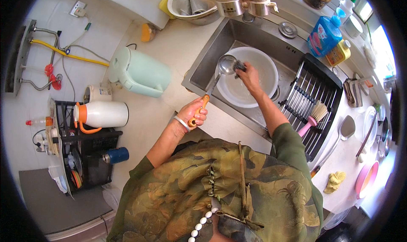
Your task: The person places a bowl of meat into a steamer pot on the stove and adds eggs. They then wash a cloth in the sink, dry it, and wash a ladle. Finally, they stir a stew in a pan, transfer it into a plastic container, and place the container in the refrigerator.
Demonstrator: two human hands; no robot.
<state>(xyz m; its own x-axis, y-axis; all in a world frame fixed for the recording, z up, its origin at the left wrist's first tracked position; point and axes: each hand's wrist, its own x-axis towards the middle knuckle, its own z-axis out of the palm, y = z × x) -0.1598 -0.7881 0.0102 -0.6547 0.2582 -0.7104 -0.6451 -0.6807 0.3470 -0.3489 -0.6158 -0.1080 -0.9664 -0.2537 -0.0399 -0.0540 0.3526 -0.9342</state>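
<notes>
My left hand (197, 112) grips the wooden handle of a metal ladle (226, 64), just in front of the sink edge. The bowl of the ladle is held up over the rim of a white plastic basin (272, 73), which sits in a stainless steel sink (203, 71). In my right hand (249, 75) is a dark scouring pad (239, 67), pressed against the right side of the ladle's bowl. Cloudy-looking water seems to lie in the basin below. My right forearm crosses the basin's near rim.
A drying rack (305, 92) with a pink-handled brush (313, 118) covers the sink's right side. Faucet fittings (230, 6) overhang the back. A mint-green kettle (143, 72) and a white thermos jug (105, 114) are left. A blue detergent bottle (323, 35) and spatula (346, 127) are right.
</notes>
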